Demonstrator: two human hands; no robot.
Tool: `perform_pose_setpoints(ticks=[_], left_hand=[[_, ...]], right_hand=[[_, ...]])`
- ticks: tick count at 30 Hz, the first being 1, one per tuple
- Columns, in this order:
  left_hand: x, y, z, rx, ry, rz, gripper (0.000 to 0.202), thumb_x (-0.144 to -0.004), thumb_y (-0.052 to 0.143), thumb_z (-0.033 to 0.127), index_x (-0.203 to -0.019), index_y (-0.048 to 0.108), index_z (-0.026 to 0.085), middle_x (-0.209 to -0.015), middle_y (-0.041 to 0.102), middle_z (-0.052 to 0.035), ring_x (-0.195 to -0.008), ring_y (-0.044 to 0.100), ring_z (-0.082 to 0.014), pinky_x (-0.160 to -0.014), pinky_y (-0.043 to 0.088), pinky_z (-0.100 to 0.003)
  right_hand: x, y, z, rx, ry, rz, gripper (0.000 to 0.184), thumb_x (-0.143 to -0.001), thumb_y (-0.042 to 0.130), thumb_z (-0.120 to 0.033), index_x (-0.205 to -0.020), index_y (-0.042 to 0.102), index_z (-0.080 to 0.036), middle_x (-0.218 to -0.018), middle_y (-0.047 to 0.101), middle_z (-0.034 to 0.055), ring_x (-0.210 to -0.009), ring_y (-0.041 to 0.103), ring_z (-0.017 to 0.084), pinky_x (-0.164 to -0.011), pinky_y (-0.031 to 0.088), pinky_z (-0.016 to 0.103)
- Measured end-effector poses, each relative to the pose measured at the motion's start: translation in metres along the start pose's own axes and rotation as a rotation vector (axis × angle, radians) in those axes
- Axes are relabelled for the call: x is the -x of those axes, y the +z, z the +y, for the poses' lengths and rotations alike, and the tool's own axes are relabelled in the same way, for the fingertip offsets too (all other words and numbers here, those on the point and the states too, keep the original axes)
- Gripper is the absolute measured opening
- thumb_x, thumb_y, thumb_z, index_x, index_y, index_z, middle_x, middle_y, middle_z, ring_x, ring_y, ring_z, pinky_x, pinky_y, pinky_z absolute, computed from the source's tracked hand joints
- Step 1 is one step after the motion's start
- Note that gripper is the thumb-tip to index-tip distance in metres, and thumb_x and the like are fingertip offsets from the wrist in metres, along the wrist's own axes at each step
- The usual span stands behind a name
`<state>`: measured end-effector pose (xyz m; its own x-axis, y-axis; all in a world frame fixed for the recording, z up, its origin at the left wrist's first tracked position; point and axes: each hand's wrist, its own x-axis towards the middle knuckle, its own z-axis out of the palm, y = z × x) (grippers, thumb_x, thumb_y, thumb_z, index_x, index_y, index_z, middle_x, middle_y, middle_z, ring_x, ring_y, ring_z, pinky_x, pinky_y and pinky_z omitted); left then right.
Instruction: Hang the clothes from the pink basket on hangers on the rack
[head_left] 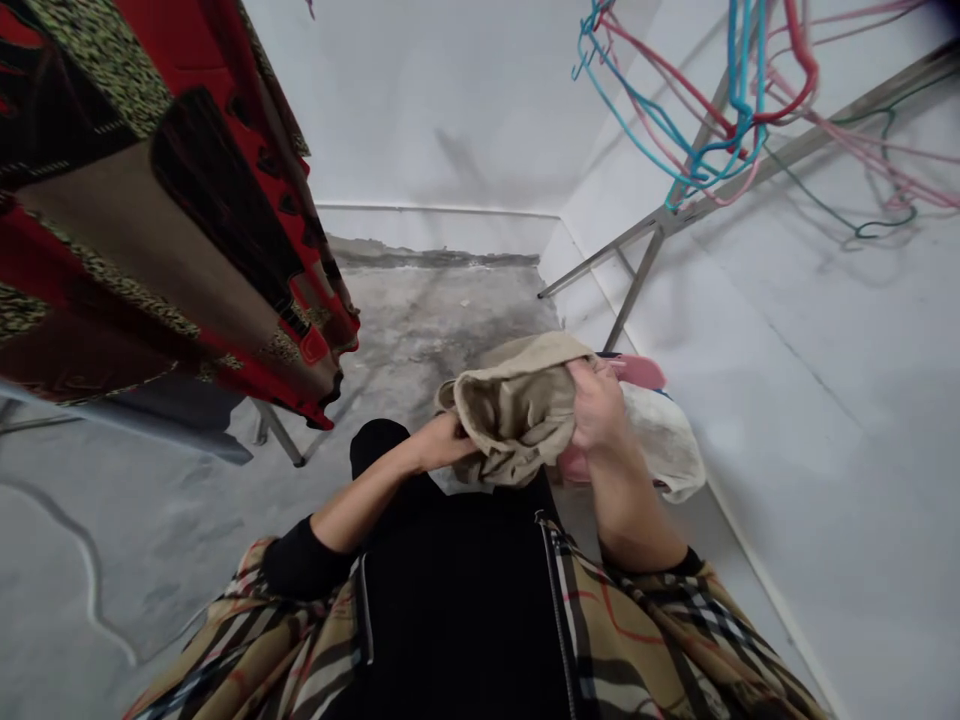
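A khaki garment (517, 400), bunched with its opening facing up, is held between my two hands above my lap. My left hand (444, 442) grips its lower left edge, with the fingertips hidden in the cloth. On the right side, my right hand (598, 405) is closed around the garment's upper edge. Just beyond my right hand lies a whitish cloth (664, 440), beside a pink object (641, 371) that is partly covered. What exactly the pink object is, I cannot tell.
Blue, red and pink hangers (739, 130) hang from a metal rack (664, 215) at upper right. A red, black and patterned blanket (187, 200) drapes over a stand at left. A pale hose (90, 570) lies on the concrete floor (405, 310). White walls close in ahead and right.
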<state>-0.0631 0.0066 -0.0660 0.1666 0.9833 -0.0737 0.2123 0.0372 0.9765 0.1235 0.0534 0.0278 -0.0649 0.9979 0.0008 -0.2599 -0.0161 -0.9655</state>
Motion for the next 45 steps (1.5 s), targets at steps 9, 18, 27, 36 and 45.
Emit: perform_pose_setpoints(ticks=[9,18,27,36,45], left_hand=[[-0.008,-0.013,0.012,0.204,-0.023,0.199,0.058,-0.079,0.057,0.022,-0.136,0.048,0.018,-0.138,0.054,-0.0145,-0.112,0.06,-0.0228,-0.095,0.049,-0.039],[-0.02,0.002,0.014,-0.081,0.046,0.003,0.063,-0.073,0.071,0.045,-0.129,0.057,0.018,-0.106,0.069,-0.0103,-0.088,0.064,-0.0213,-0.077,0.05,-0.032],[-0.025,-0.003,0.024,0.137,0.08,0.251,0.035,-0.085,0.058,0.044,-0.105,0.069,0.018,-0.1,0.073,-0.0081,-0.095,0.066,-0.0239,-0.087,0.049,-0.034],[0.01,-0.033,0.087,0.627,-0.087,0.068,0.042,-0.073,0.075,0.053,-0.092,0.071,0.015,-0.079,0.073,-0.0059,-0.068,0.067,-0.0181,-0.068,0.053,-0.028],[0.015,-0.028,0.088,0.557,-0.018,0.051,0.038,-0.075,0.074,0.051,-0.08,0.068,0.014,-0.069,0.066,-0.0031,-0.065,0.059,-0.0146,-0.062,0.047,-0.023]], right_hand=[[0.007,0.001,-0.007,-0.04,0.074,-0.007,0.025,-0.068,0.072,-0.04,-0.083,0.063,-0.022,-0.076,0.071,-0.0011,-0.085,0.07,0.022,-0.072,0.056,0.031],[0.01,0.008,-0.016,-0.087,0.141,-0.105,0.023,-0.066,0.076,-0.037,-0.077,0.065,-0.019,-0.072,0.07,-0.0001,-0.074,0.068,0.019,-0.064,0.052,0.026],[-0.003,-0.01,-0.032,0.03,0.021,-0.05,0.025,-0.068,0.073,-0.041,-0.082,0.069,-0.02,-0.082,0.072,0.0032,-0.078,0.066,0.02,-0.07,0.051,0.03],[-0.028,-0.042,-0.077,0.687,-0.11,-0.413,0.03,-0.074,0.065,-0.033,-0.099,0.07,-0.017,-0.094,0.071,0.0064,-0.087,0.064,0.018,-0.077,0.05,0.03],[-0.09,-0.008,-0.172,1.336,-1.053,0.333,0.024,-0.088,0.052,-0.025,-0.104,0.067,-0.017,-0.098,0.065,0.0101,-0.089,0.056,0.022,-0.084,0.046,0.036]])
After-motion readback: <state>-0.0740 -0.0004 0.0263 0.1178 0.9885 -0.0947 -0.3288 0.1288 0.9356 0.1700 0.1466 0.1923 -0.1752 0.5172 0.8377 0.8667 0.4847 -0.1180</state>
